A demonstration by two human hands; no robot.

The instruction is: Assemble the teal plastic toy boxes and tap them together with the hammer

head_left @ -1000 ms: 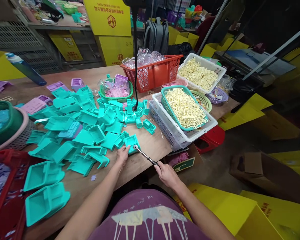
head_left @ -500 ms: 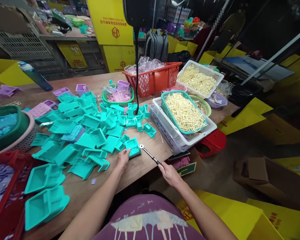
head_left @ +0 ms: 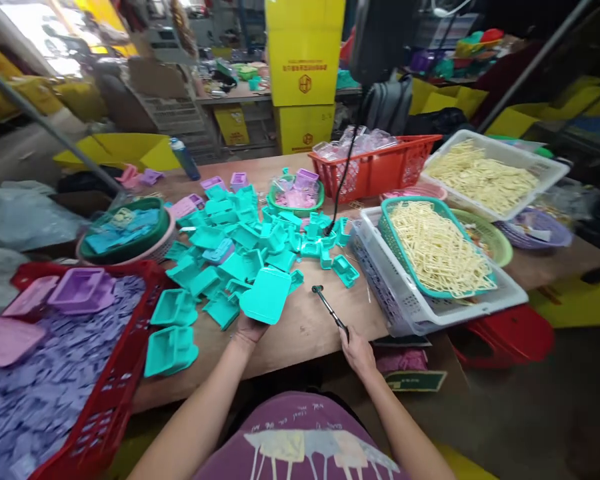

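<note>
My left hand [head_left: 251,327] grips a turquoise plastic toy part [head_left: 266,295] from below, its smooth flat face turned up toward me. The fingers are mostly hidden under it. To the right, my right hand [head_left: 356,350] is closed round the dark handle of a small hammer [head_left: 331,310], whose head is above the bare wood at the table's front. Behind my left hand spreads a heap of similar turquoise parts [head_left: 237,230]. Two more turquoise parts [head_left: 171,350] stand with their hollows up at the left front edge.
At left, a red crate [head_left: 155,280] holds many small purple pieces and a few larger parts. A green basin [head_left: 163,217] holds blue pieces. On the right, a teal basket [head_left: 387,227] of cream pieces rests on a white crate [head_left: 505,300]. A red basket [head_left: 380,170] stands behind.
My left hand has lifted the toy part off the table and turned it flat side up. The hammer stays in my right hand, its head now apart from the part. My view has swung left.
</note>
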